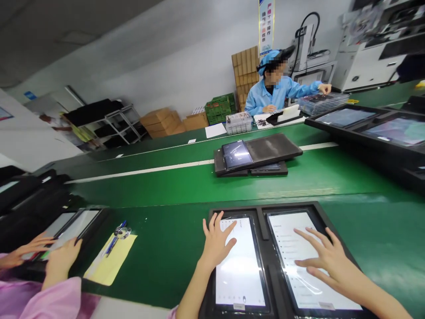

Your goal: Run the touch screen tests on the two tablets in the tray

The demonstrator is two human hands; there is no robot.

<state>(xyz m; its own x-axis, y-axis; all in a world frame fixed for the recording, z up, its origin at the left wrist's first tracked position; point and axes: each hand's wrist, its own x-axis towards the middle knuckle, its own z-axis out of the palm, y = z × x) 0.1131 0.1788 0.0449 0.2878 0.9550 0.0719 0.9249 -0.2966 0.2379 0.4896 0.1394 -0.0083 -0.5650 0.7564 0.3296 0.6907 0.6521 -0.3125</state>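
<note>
Two tablets with lit white screens lie side by side in a black foam tray (272, 266) close to me. My left hand (217, 239) is over the upper left part of the left tablet (241, 270), fingers spread and holding nothing. Over the right tablet (308, 283) is my right hand (327, 259), its fingers also apart, with fingertips at or just above the screen. Whether any fingertip touches glass, I cannot tell.
At left, a co-worker's hands (63, 254) are on tablets beside a yellow paper (114, 261) with pens. Across the green bench (159, 190), foam trays hold a tablet (237, 155). Stacked black trays (365, 128) stand at right. A person in blue (262, 95) sits opposite.
</note>
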